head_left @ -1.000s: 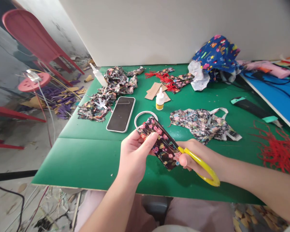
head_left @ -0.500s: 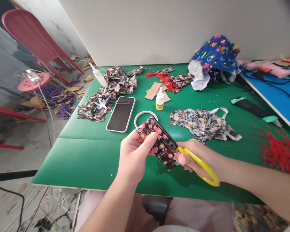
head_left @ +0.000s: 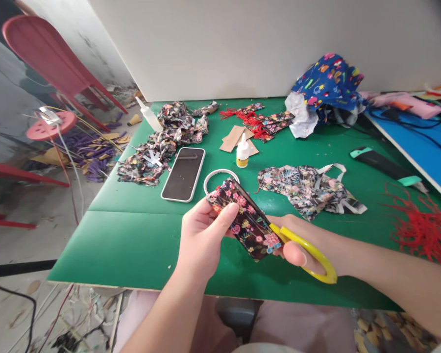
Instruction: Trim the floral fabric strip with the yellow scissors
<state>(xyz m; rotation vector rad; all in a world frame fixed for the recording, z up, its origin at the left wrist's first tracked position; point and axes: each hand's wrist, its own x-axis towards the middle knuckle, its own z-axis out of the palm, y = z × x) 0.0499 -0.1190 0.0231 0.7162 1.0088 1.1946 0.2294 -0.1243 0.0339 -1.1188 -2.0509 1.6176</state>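
Observation:
Dark floral fabric (head_left: 248, 220), a flat rectangular piece, is pinched at its upper left part by my left hand (head_left: 204, 240), thumb on top. My right hand (head_left: 301, 240) is closed around yellow-handled scissors (head_left: 310, 252), whose dark blades lie along the fabric's upper right edge. The right thumb sits by the handle, close to the fabric's lower right corner. Just behind the fabric lies a white ring (head_left: 208, 179), partly covered by it. A phone (head_left: 183, 174) rests to the left, and a small glue bottle (head_left: 242, 154) stands beyond the ring.
Floral scraps (head_left: 176, 130) are heaped at the back left beside a white nozzle bottle (head_left: 149, 115). Cardboard pieces (head_left: 233, 138), red-tasselled floral pieces (head_left: 275, 122) and blue printed cloth (head_left: 327, 81) lie behind. To the right are a cut floral cloth (head_left: 301, 186), a utility knife (head_left: 385, 166) and red threads (head_left: 422, 225).
My right thumb has shifted right, off the fabric's corner and toward the scissor handle, which has moved slightly right. My left hand keeps its hold on the fabric.

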